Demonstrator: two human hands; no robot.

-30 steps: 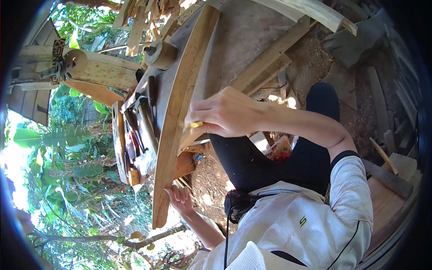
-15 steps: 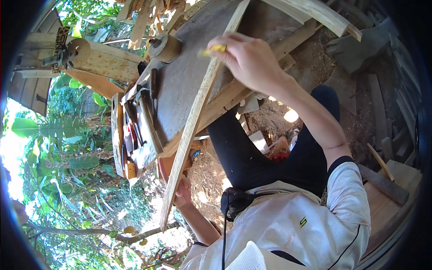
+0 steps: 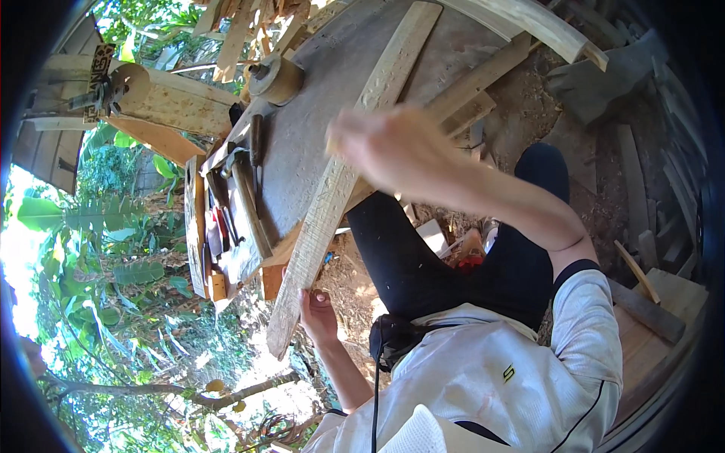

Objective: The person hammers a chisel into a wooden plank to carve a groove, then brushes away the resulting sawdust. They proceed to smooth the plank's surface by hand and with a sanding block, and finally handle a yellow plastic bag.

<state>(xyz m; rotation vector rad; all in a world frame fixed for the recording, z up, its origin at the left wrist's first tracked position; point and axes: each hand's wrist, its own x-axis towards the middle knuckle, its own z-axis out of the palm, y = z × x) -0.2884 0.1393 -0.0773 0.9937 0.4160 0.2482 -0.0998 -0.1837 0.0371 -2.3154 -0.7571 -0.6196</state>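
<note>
A long wooden plank (image 3: 321, 204) lies slantwise across the worktable (image 3: 321, 64), its wide face up and its near end jutting past the table edge. My left hand (image 3: 320, 315) grips the plank's edge close to that near end, fingers curled. Over the plank's middle is my right hand (image 3: 385, 143), smeared by motion, with closed-looking fingers. A yellowish edge of a small piece (image 3: 331, 142) shows at its fingertips; its kind is unclear.
Chisel-like hand tools (image 3: 257, 143) and other tools sit in a side rack (image 3: 198, 234) on the table's left. A round wooden block (image 3: 278, 81) stands at the far left of the tabletop. Offcuts lie on the ground to the right (image 3: 634, 181).
The plank has turned from its narrow edge to its wide face. My right hand has moved down and slightly left along it; the small yellow piece in its fingers is now mostly hidden.
</note>
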